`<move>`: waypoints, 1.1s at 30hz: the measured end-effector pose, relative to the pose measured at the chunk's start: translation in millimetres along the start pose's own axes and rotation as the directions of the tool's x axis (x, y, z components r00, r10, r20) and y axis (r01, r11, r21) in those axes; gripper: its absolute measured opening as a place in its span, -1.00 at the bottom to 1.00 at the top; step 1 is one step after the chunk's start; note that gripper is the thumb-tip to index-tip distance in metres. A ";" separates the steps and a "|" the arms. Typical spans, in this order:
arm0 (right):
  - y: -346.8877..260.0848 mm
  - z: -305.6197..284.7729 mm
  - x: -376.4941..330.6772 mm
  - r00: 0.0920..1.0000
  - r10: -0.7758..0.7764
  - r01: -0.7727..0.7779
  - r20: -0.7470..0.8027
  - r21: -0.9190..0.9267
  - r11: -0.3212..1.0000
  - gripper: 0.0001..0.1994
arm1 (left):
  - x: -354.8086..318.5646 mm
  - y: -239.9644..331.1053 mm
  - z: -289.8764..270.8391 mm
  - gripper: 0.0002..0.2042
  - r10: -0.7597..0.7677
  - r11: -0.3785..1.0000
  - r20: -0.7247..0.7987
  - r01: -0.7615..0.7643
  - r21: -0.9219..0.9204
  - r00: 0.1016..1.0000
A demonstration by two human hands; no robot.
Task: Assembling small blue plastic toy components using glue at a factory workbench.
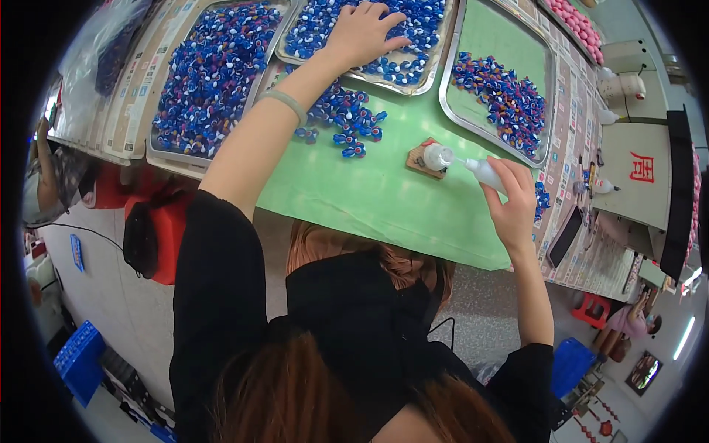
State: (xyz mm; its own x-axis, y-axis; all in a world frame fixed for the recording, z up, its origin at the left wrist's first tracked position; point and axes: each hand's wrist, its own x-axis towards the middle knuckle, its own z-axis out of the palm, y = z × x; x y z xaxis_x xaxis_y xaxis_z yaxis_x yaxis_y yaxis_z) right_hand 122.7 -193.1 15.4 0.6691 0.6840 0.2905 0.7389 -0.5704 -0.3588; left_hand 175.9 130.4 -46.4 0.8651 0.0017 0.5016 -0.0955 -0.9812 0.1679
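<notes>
My left hand (362,35) reaches forward over a metal tray (425,88) of small blue-and-white pieces (314,35). Its fingers are spread, and whether they touch the pieces I cannot tell. In my right hand (515,198) is a white squeeze bottle (484,173), its thin nozzle pointing left. The nozzle tip is close to a small clear jar (439,156) that stands on a brown wooden block (415,158). Loose blue pieces (353,120) lie on the green mat (332,184) below my left wrist.
At the left stands a tray (259,87) full of blue, white and purplish pieces. Another tray (445,92), partly filled, lies at the right. A dark phone (566,236) rests on the right side of the table. Pink pieces (574,26) fill a tray at the far right.
</notes>
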 end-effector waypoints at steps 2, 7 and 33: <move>-3.2 -3.5 5.3 0.999 -0.043 0.043 0.013 -0.046 0.998 -0.64 | -0.6 -1.8 -2.6 -0.66 -0.005 1.000 -0.005 0.005 0.004 1.000; -7.2 -13.0 14.7 0.989 -0.142 0.149 0.050 -0.180 0.972 -0.62 | -0.9 -2.7 2.6 -0.67 0.001 1.000 -0.016 -0.001 -0.015 1.000; 22.0 -6.5 3.4 0.913 0.297 -0.403 0.279 0.514 0.758 -0.64 | 7.4 -14.1 35.7 -0.53 0.139 0.989 -0.038 -0.136 0.060 0.990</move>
State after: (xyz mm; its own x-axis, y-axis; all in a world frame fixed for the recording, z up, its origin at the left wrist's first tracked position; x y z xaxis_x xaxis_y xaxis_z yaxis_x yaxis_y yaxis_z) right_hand 141.8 -206.3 14.3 0.8080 0.5825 -0.0884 0.2494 -0.4741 -0.8444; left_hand 201.2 137.4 -75.4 0.8242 -0.1271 0.5518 -0.1830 -0.9820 0.0471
